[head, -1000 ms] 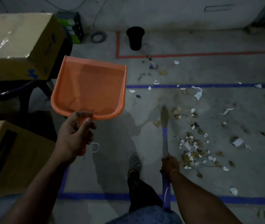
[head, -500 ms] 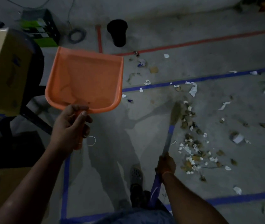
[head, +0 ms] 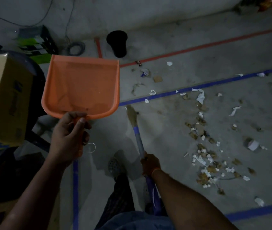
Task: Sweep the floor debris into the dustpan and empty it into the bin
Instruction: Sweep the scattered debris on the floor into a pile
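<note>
My left hand (head: 69,138) grips the handle of an orange dustpan (head: 82,85), held up in the air with its pan empty. My right hand (head: 150,163) grips the purple-and-white handle of a broom (head: 137,135); its straw head rests on the floor by the blue tape line, left of the debris. Torn white paper and brown scraps (head: 204,156) lie scattered over the concrete to the right of the broom. A black bin (head: 117,43) stands upright near the far wall, beyond the red tape.
A cardboard box (head: 2,100) sits on a dark chair at the left, with a green-and-black crate (head: 36,42) and a coiled cable (head: 76,48) behind it. Blue and red tape lines cross the floor. My foot (head: 115,165) stands between the hands.
The broom head has swung left, away from the debris pile, toward the blue line under the dustpan. The view has shifted and tilted; the dustpan stays raised.
</note>
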Demonstrator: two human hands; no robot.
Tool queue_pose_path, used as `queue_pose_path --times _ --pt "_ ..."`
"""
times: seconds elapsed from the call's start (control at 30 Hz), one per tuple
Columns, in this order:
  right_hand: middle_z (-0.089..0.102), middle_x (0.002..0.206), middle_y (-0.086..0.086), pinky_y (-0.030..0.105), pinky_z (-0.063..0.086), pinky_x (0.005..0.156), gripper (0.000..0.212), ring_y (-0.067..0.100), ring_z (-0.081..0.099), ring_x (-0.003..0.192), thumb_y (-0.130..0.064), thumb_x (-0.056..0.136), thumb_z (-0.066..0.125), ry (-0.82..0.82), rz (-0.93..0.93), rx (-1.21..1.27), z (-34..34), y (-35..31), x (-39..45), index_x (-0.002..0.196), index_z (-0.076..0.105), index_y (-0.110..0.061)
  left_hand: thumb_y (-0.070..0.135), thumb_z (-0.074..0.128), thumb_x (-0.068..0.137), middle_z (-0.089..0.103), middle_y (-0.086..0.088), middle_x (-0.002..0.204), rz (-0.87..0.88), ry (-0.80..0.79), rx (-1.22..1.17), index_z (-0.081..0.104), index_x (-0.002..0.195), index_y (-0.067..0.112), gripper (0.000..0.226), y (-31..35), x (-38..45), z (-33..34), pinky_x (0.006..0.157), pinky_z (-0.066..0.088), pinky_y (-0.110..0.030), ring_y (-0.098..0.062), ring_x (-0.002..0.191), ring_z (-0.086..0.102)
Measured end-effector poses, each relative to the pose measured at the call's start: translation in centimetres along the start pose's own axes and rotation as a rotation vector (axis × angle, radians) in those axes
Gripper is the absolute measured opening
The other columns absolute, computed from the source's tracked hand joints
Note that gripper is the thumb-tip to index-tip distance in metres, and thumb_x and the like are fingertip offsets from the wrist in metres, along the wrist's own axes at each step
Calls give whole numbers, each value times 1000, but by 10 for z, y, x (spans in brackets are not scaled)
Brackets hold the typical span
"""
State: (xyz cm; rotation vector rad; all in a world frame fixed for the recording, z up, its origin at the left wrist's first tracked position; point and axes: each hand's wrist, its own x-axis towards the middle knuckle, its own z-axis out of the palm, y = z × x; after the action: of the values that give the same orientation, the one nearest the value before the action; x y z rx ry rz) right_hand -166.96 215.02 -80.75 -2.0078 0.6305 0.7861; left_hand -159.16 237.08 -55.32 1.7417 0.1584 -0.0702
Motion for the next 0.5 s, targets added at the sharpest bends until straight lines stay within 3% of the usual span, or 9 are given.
queue_pose_path --times 0.2,0.33,0.5 --pt "67 114 15 32 51 88 36 31 64 104 -25 93 49 -51 -48 -84 31 -78 32 123 61 -10 12 52 106 64 -9 80 39 23 11 59 115 13 12 -5 59 -58 44 42 -23 -16 48 52" --pt "60 126 16 29 44 91 45 30 58 113 -25 95 46 -79 -98 -234 58 -128 71 139 47 -13 16 55 105 65 -13 84 37 84 31 65 108 24 13 -10 92 -104 44 47 -28 -20 53 55" --pt "60 123 18 31 44 89 43 33 58 109 -25 97 42 -46 -169 -240 99 -200 113 137 47 -12 13 54 104 66 -11 85 -35 71 67 61 113 14 12 -24 121 -153 52 45 -36 -22 53 56"
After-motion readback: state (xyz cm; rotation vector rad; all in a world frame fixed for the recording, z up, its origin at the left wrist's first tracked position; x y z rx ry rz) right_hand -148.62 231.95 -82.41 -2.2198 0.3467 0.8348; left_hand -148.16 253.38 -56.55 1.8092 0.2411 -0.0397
